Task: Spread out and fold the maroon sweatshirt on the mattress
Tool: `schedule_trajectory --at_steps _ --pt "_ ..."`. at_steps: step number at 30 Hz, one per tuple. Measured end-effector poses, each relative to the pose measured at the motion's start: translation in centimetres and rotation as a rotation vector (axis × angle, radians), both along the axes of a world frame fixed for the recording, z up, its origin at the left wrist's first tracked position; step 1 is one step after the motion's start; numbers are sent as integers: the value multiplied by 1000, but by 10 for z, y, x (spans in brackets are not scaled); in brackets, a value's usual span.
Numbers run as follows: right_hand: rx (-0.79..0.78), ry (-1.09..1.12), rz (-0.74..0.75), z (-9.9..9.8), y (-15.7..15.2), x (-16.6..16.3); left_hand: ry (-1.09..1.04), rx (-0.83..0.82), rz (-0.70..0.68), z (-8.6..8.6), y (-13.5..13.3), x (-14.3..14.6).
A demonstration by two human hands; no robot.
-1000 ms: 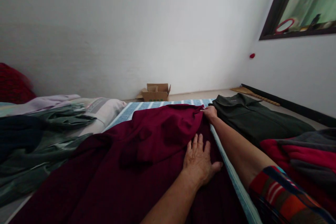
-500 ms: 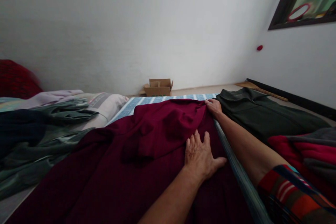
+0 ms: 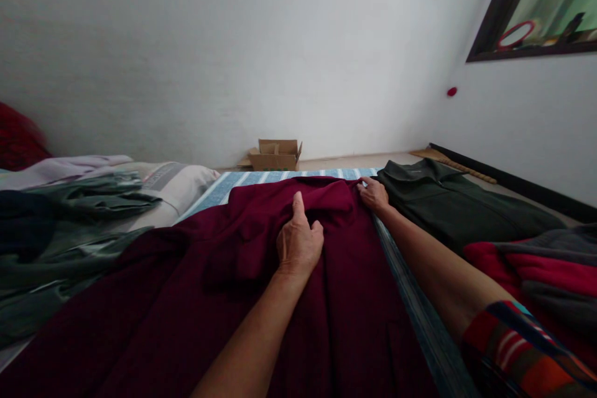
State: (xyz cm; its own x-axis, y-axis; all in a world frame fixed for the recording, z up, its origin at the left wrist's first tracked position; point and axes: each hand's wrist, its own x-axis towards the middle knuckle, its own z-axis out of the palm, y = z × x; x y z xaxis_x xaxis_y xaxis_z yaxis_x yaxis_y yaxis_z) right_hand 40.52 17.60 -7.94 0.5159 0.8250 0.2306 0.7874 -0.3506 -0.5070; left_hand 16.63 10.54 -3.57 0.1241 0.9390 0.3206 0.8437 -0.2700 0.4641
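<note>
— Maroon cloth: one garment (image 3: 209, 305), spread from the lower left to the centre of the frame. Grip first?

— Left hand (image 3: 298, 239), centre: laid on the bunched upper fold, index finger straight, the other fingers bent out of my sight. I cannot tell whether cloth is pinched beneath them. Right hand (image 3: 373, 193), right of centre: fingertips at the garment's upper right corner. On my feed I cannot tell a pinch from a touch.

— Handling, as you judge it from a distance?

— Soft, limp, probably of middling weight; not fragile, not likely slippery. It should crease readily, so a tug at one spot may shift little else. I would take hold by the top edge and the right-hand edge, and smooth the loose bunch with a flat palm.

— Surroundings, working outward?

— Beneath: striped cover (image 3: 219, 189), blue and white. Right: dark green garment (image 3: 420, 193), near the right hand; lower, red and grey clothing (image 3: 550, 267) and a plaid sleeve (image 3: 527, 348). Left: crumpled green clothing (image 3: 84, 261), pale bundle (image 3: 186, 189). Centre, beyond the cover: cardboard box (image 3: 275, 163), open. Upper right: red-rimmed mirror (image 3: 517, 34).
</note>
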Motion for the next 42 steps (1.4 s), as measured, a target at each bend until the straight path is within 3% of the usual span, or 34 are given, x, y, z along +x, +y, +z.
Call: schedule_trajectory --at_steps 9,16,21,24,26,30,34,42 --pt "-88 -113 66 4 -2 -6 15 229 119 25 7 -14" --pt "-163 -151 80 9 10 -4 10 202 77 21 15 -20" --pt "-155 -174 31 8 14 -2 -58 274 30 25 15 -19" --pt "-144 -180 9 5 15 -3 7 296 42 25 13 -19" --pt "-139 -183 -5 3 15 -3 116 259 7 21 13 -20" --pt "-131 -186 -23 1 14 -5 300 22 -73 8 16 -21" --pt "-128 -179 -40 2 13 -7 199 -80 -66 3 15 -15" --pt "-125 -160 -77 2 10 -10 62 -235 -219 -5 -2 5"
